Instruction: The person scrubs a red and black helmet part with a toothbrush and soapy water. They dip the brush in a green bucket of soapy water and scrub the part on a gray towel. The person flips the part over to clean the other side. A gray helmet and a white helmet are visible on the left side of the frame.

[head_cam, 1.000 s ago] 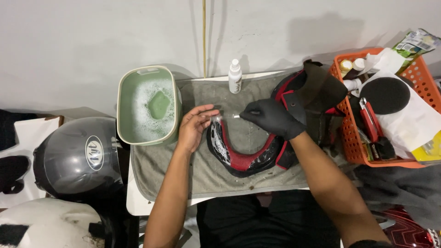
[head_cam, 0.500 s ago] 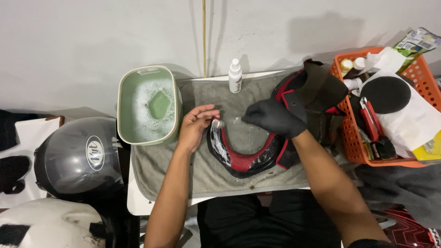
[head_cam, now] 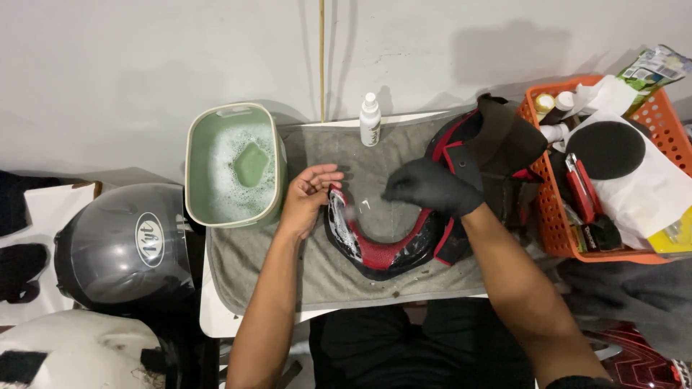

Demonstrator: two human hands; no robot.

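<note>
bare left hand (head_cam: 308,198) pinching the soapy end of the red-black helmet liner pad (head_cam: 382,241) on the grey towel (head_cam: 288,263) over the worktop | gloved right hand (head_cam: 431,189) curled on something small, can't tell what, over the pad | tip: short light strokes, re-wet from the green suds tub (head_cam: 234,164)

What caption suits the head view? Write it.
Bare left hand steadies a soapy red-black helmet pad; gloved right hand scrubs it.
</note>
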